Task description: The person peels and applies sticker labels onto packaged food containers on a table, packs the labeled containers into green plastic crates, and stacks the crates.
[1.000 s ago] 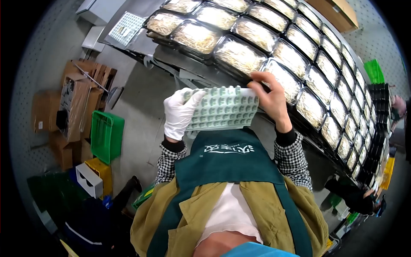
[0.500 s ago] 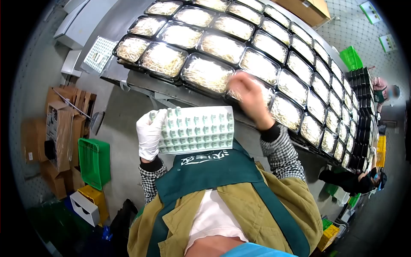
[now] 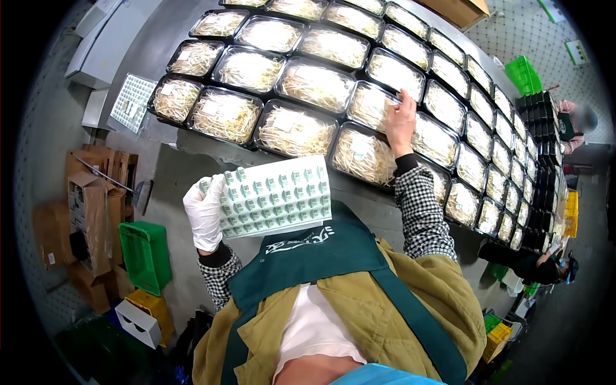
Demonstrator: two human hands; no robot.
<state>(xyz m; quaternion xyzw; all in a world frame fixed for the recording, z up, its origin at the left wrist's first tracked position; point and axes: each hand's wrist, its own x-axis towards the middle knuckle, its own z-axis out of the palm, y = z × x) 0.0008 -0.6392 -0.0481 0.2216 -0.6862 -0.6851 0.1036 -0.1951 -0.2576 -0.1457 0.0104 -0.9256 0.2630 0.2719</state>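
Left fingers (image 3: 217, 185) pinch label sheet (image 3: 276, 197) nearside of packed tray (image 3: 368, 104); right fingers (image 3: 407, 102) over it, hold unclear; light, flat touch suits.

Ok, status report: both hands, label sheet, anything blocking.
Gloved left hand gripping label sheet by its left side. Bare right hand at bean sprout tray, contact unclear. Right hand hides part of the trays; no other obstruction seen.
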